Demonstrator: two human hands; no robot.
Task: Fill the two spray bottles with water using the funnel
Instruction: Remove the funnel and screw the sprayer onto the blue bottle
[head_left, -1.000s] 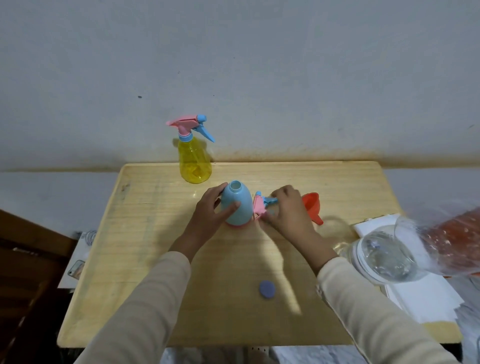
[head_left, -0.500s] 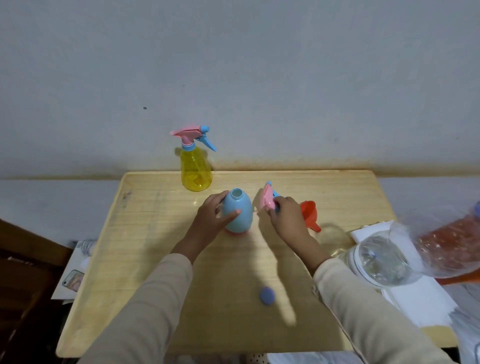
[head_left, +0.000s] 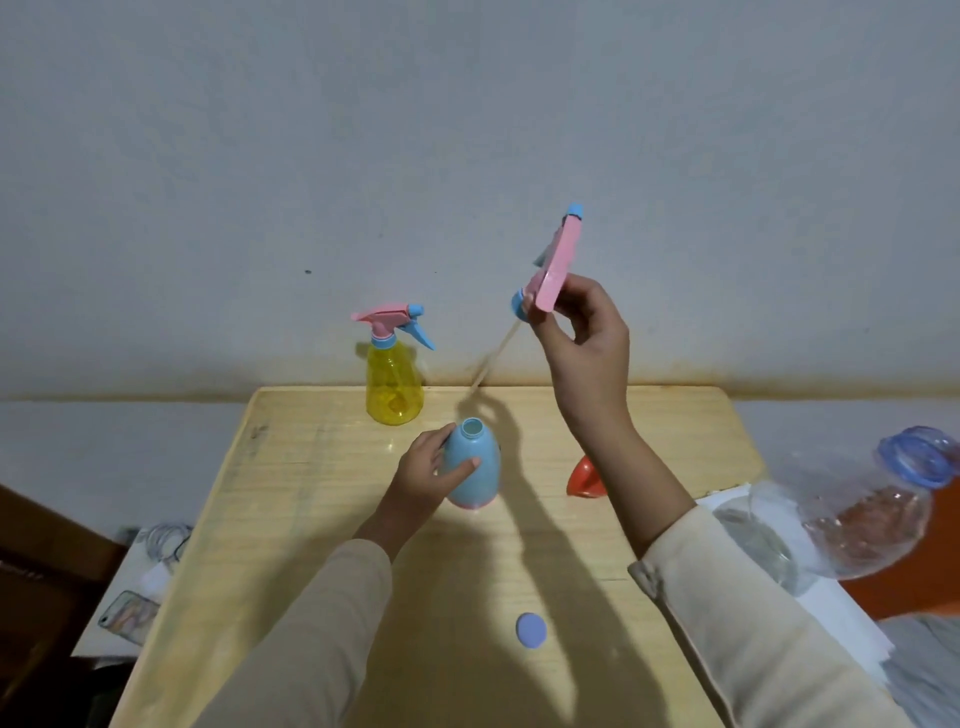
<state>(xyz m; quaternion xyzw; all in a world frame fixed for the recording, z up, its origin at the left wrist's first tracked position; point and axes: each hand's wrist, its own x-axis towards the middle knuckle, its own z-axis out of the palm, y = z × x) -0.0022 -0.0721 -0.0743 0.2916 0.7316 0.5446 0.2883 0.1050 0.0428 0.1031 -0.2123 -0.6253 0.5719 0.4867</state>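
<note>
My left hand (head_left: 428, 473) grips the blue spray bottle (head_left: 475, 465), which stands upright on the wooden table (head_left: 311, 493) with its neck uncovered. My right hand (head_left: 582, 332) holds its pink and blue spray head (head_left: 553, 270) high above the table, and the thin dip tube (head_left: 493, 358) hangs from it, clear of the bottle. A yellow spray bottle (head_left: 394, 387) with its head on stands at the back of the table. The red funnel (head_left: 584, 478) lies on the table, partly hidden behind my right forearm.
A large clear water bottle (head_left: 857, 514) with a blue neck ring lies at the right edge over white paper (head_left: 831, 613). A small blue cap (head_left: 531, 630) sits near the table's front. A phone (head_left: 127, 616) and cable lie on the floor at left.
My right hand has lifted the spray head up and away from beside the blue bottle, drawing the dip tube into the air. My left hand stays on the blue bottle.
</note>
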